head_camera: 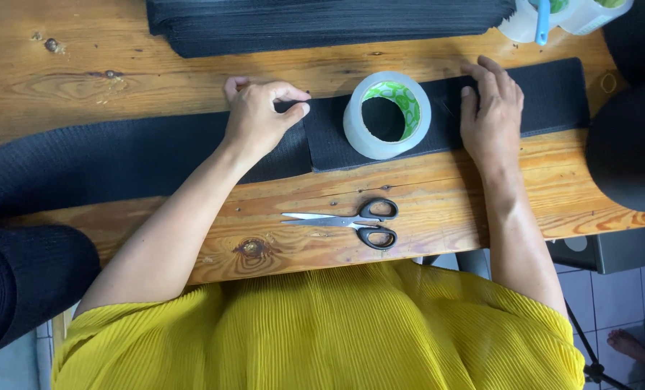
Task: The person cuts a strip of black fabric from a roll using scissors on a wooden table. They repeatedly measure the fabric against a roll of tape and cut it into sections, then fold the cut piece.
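1. Left hand (259, 115) is curling over the black ribbed strip (156, 148) lying across the tabletop (62, 79); thumb and forefinger are pinching the strip's edge where a second strip (546, 97) is overlapping it.
2. Right hand (490, 115) is pressing flat on that second strip, fingers extended and together, gripping nothing.
3. Tape roll (387, 114) is standing on the strip between both hands.
4. Scissors (351, 221) are lying closed nearer the body.
5. Stack of black strips (322, 25) is sitting along the far edge.
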